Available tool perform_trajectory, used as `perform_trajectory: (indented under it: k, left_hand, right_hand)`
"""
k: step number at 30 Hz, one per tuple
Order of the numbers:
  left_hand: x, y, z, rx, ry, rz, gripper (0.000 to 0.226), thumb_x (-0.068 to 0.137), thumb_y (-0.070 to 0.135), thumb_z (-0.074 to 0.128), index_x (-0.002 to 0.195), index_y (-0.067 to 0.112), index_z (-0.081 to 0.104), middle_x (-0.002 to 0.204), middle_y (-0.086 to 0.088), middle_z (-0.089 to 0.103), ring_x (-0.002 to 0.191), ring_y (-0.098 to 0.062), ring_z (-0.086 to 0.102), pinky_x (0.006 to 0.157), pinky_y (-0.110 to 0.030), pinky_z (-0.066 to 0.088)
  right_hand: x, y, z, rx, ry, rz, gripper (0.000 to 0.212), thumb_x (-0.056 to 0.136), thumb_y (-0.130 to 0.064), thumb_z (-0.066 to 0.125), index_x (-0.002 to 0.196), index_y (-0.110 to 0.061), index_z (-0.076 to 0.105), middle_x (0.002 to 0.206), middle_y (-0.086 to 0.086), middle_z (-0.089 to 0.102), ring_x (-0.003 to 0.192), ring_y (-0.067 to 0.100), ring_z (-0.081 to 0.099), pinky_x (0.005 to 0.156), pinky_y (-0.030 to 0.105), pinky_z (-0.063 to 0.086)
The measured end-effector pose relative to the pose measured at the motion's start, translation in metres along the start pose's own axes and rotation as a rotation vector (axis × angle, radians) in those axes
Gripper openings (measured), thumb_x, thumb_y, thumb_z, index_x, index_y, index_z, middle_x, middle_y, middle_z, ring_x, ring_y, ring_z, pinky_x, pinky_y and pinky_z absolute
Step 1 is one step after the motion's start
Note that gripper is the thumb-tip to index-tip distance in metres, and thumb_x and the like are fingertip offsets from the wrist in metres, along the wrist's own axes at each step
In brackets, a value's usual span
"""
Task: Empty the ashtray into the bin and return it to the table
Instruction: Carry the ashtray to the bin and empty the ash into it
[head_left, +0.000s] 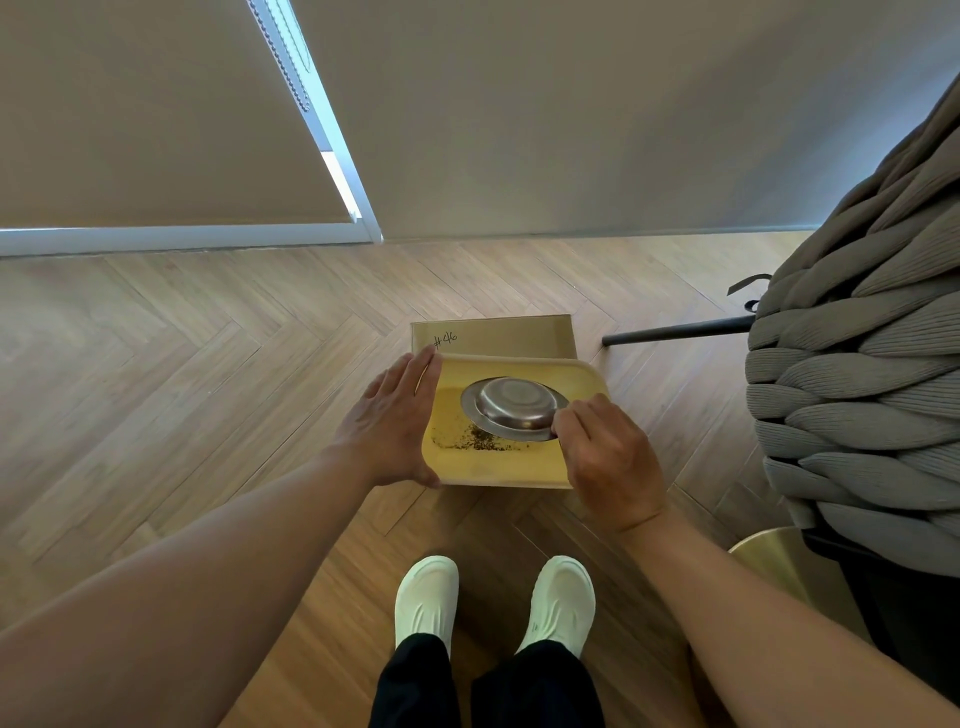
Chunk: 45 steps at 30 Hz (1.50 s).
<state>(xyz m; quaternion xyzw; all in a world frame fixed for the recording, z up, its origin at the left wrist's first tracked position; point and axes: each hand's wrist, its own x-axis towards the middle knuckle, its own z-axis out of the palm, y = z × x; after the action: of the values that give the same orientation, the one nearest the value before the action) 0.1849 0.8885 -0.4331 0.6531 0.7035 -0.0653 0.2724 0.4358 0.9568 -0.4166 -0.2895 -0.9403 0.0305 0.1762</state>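
Observation:
A round metal ashtray (511, 408) hangs upside down over the open yellow bin (498, 467) on the floor. My right hand (608, 457) pinches its rim at the near right edge. Dark ash and crumbs (480, 440) lie scattered on the bin's bottom, below the ashtray. My left hand (392, 421) lies flat against the bin's left side, fingers stretched along the wall and thumb at the near corner. A cardboard flap marked "#46" (493, 338) stands behind the bin.
The bin sits on a herringbone wood floor (234, 364). A chunky grey knitted chair (857, 389) with a dark leg (675, 330) stands at the right, a brass round edge (769, 556) below it. My white shoes (426, 597) are just behind the bin. A wall lies ahead.

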Motion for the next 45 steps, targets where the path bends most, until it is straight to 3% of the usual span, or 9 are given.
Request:
perform_trajectory:
  k: [11,24,36,45]
  left_hand:
    - [0.005,-0.003,-0.001,-0.005,-0.008,-0.003,0.155,0.048,0.066,0.085,0.153,0.012,-0.015,0.164,-0.007,-0.013,0.151,-0.027,-0.009,0.124,-0.042,0.005]
    - [0.007,-0.008,-0.004,0.053,0.023,0.003,0.154,0.047,0.074,0.080,0.153,0.007,-0.010,0.163,-0.009,-0.001,0.149,-0.027,0.005,0.120,-0.040,0.016]
    - [0.008,-0.009,0.004,0.051,-0.012,-0.022,0.162,0.042,0.071,0.084,0.150,0.013,-0.023,0.163,-0.008,-0.015,0.151,-0.030,-0.007,0.120,-0.040,0.004]
    - [0.009,-0.010,0.001,0.042,0.035,-0.030,0.158,0.040,0.073,0.080,0.152,0.009,-0.011,0.159,-0.008,0.000,0.146,-0.026,0.006,0.118,-0.039,0.020]
  right_hand:
    - [0.001,-0.001,0.000,0.004,-0.020,-0.004,0.013,0.074,0.005,0.078,0.077,-0.001,0.067,0.070,0.016,0.062,0.063,0.027,0.058,0.054,0.037,0.054]
    - [0.001,0.002,0.007,0.012,0.003,0.043,0.022,0.071,-0.001,0.085,0.082,-0.002,0.067,0.075,0.016,0.064,0.066,0.028,0.060,0.059,0.036,0.053]
    - [0.000,0.000,0.009,0.053,-0.018,0.104,0.024,0.072,-0.005,0.085,0.084,-0.003,0.065,0.075,0.015,0.066,0.066,0.025,0.060,0.058,0.033,0.054]
    - [0.000,0.002,0.010,0.050,-0.020,0.131,0.023,0.071,-0.001,0.082,0.085,-0.004,0.063,0.073,0.013,0.064,0.064,0.025,0.058,0.056,0.031,0.053]
